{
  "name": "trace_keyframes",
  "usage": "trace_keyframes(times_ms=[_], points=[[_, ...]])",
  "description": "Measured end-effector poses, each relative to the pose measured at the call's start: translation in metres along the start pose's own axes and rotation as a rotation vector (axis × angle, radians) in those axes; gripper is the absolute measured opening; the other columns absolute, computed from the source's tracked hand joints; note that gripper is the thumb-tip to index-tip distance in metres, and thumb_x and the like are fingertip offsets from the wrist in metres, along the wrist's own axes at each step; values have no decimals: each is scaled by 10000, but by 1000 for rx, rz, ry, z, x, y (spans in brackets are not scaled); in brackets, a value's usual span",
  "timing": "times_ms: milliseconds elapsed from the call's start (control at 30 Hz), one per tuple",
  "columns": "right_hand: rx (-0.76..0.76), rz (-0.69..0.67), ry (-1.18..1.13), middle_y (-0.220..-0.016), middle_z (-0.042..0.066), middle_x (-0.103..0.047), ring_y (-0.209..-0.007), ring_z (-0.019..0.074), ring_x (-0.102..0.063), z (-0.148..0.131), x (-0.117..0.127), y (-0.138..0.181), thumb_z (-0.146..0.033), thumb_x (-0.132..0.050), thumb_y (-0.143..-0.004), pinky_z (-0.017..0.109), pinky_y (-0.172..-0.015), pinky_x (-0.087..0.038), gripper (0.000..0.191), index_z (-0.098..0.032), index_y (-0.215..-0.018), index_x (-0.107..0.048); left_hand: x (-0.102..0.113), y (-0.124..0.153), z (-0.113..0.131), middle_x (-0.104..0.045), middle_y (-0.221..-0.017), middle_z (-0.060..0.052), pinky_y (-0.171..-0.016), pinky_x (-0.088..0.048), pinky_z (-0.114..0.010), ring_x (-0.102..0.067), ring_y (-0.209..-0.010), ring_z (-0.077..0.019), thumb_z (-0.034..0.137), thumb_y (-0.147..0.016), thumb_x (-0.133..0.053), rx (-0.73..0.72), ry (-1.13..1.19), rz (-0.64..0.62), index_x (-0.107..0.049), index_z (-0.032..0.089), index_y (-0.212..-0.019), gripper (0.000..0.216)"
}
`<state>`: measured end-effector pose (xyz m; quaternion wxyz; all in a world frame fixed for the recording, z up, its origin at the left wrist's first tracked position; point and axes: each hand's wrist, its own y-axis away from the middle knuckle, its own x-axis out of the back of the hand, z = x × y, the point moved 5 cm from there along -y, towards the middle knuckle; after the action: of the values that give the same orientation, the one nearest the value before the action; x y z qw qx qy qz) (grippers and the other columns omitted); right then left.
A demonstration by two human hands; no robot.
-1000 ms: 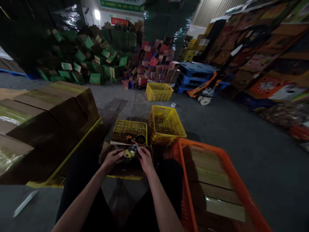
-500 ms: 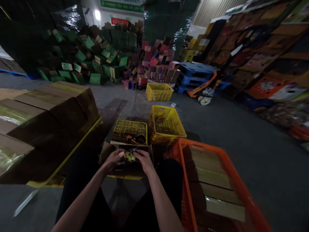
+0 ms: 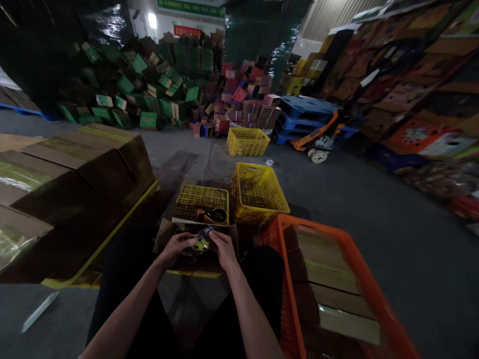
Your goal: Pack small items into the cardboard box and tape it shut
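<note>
Two bare hands meet over an open cardboard box (image 3: 162,235) in the head view, the only one there is, and between them sits a small yellow item (image 3: 202,244) in crinkled, shiny film. The left hand (image 3: 175,248) has its thumb and fingers closed on the near-left end of it; the right hand (image 3: 223,247) pinches the film at the upper right. What the item is cannot be told at this size and in this dim light. It is held up above the mouth of the box, and the dark inside of the box is too murky to read. The step in hand looks like handling or adjusting the wrapping, with both sets of fingers sharing the work. As a judgement, the next move calls for a light, steady pinch from the left and careful finger control on the right, since thin film may slip or tear. Just beyond the box, a tape dispenser (image 3: 212,215) rests on a yellow crate (image 3: 202,193); an open yellow crate (image 3: 254,215) stands beside that one, and an orange crate (image 3: 316,224) holding cartons (image 3: 337,267) is near the right knee.
</note>
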<state>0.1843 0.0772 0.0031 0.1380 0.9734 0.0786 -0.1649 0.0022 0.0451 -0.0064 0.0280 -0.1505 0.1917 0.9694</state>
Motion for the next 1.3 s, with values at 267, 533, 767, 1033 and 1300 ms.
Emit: trace_keyframes(times_ms=[267,533,767,1033,1300], points=[[-45,-207,25,-1105,44,-746,-1035,260,-677,-12,-19,9,-500,-775,-775,388,-882,-543,437,-234,-1120,-742,2,0,1,-731,-847,-64,-602,-501,-230,-682,-709,-178,443,-635,-868,-16,106,65,-720,133,-921,447],[-33,-166,67,-981,55,-770,-935,260,-698,-10,-14,10,-447,-823,-728,399,-875,-542,359,-186,-972,-791,-4,-2,-3,-732,-943,-93,-736,-541,-311,-701,-836,-231,482,-643,-872,6,89,-26,-689,149,-924,472],[-33,-99,74,-882,59,-771,-848,243,-693,-7,-9,8,-489,-812,-718,356,-790,-541,350,-176,-875,-806,-7,-1,-1,-731,-1014,-106,-742,-505,-277,-682,-887,-244,485,-717,-829,-112,-116,-89,-713,131,-1077,518],[-21,-48,-48,-862,46,-764,-812,223,-674,-2,-6,3,-451,-832,-697,339,-741,-536,314,-194,-875,-802,-8,0,-1,-739,-1004,-95,-797,-511,-311,-687,-887,-243,438,-682,-867,-98,-55,-142,-721,151,-1018,466],[11,-27,-43,-882,38,-778,-846,230,-688,-6,-5,3,-441,-823,-714,337,-792,-517,301,-202,-896,-805,-13,4,3,-737,-1013,-106,-825,-524,-334,-692,-903,-255,418,-693,-861,-99,-49,-167,-729,140,-1044,467]])
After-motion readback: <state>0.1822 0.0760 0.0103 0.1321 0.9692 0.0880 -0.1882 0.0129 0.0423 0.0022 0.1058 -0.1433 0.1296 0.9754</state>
